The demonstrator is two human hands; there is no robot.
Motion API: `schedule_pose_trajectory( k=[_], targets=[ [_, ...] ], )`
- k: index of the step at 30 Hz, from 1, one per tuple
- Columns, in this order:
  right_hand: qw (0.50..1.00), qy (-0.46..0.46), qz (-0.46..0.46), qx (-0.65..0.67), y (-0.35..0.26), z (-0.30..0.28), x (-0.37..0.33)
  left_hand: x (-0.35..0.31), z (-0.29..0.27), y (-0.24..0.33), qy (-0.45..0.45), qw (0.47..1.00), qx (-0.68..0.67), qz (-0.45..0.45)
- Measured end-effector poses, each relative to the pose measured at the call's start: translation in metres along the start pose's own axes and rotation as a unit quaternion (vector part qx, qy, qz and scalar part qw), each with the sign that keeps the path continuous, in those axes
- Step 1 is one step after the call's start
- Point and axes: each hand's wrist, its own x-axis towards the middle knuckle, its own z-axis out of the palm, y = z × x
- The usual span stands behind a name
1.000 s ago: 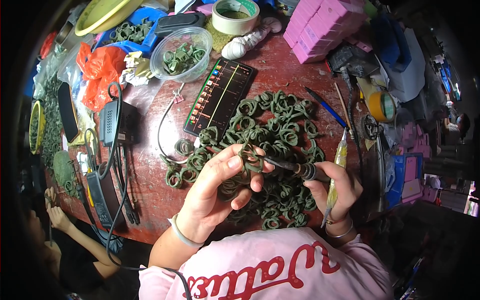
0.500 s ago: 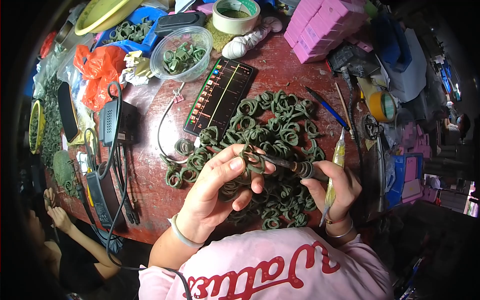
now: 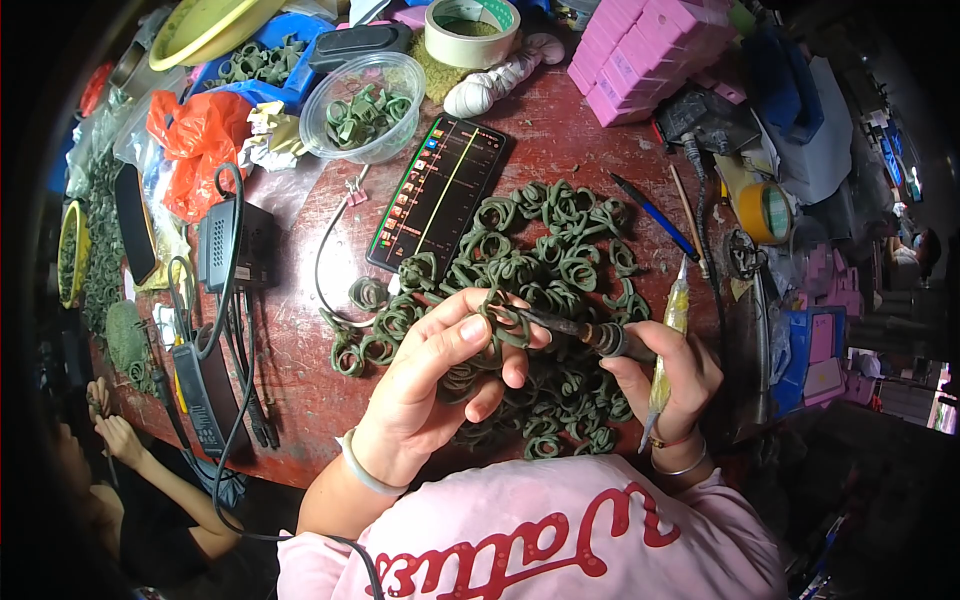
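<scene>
My left hand [image 3: 420, 385] pinches a dark green wax ring [image 3: 514, 333] between thumb and fingers, with more green rings around and below its fingertips. From the right, my right hand [image 3: 690, 372] grips a soldering iron [image 3: 610, 340], its thin dark tip at the ring's upper edge. Whether the tip touches the ring is hard to tell. A pointed tool with a yellow wrapped handle [image 3: 672, 335] is also tucked between my right fingers, standing roughly upright. Beneath both hands spreads a heap of similar green rings [image 3: 570, 265].
A phone [image 3: 438, 195] lies beyond the heap, beside a clear tub [image 3: 362, 105] of green pieces. Pink blocks [image 3: 650, 55] are stacked far right; a blue pen [image 3: 655, 215] lies nearer. Black power boxes [image 3: 235, 245] and cables occupy the left. Another person's hand [image 3: 122, 438] shows lower left.
</scene>
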Motion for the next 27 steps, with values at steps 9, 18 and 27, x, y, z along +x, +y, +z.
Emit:
schedule_pose_trajectory(
  k=[9, 18, 27],
  targets=[
    [1.000, -0.004, 0.002, -0.003, 0.0004, -0.0009, -0.0003, -0.0007, 0.0013, 0.0004, 0.001, 1.000, -0.004, -0.003],
    [1.000, -0.002, 0.001, 0.004, 0.0005, -0.0001, -0.0001, -0.0009, 0.0016, 0.0000, -0.005, 1.000, -0.002, -0.002],
    [0.999, 0.015, 0.023, 0.036, -0.0002, -0.0006, -0.0018, -0.0005, 0.0029, -0.0017, 0.025, 1.000, 0.015, -0.001]
  ],
)
